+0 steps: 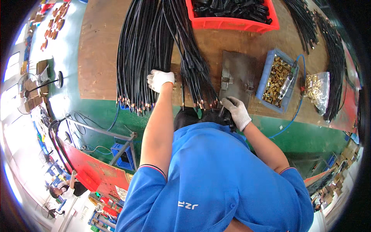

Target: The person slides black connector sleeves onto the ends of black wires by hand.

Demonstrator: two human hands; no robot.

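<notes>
My left hand (pixel 159 80), in a white glove, lies at the right side of a thick bundle of black cables (pixel 141 50), its fingers curled down onto them. The cables' copper-coloured ends hang past the table's near edge. To the right of that hand runs a second bundle of black cables (pixel 191 65), also with bare metal ends. My right hand (pixel 236 112), gloved too, is closed around small dark tubular pieces close to my body, just off the table edge. Its fingers partly hide their exact shape.
A red bin (pixel 234 24) of black parts stands at the back. Right of a dark metal plate (pixel 237 73) are a blue bin (pixel 266 101) of brass fittings, a tool (pixel 286 86) on a blue hose, and a clear bag of fittings (pixel 317 91). More cables (pixel 334 65) lie far right.
</notes>
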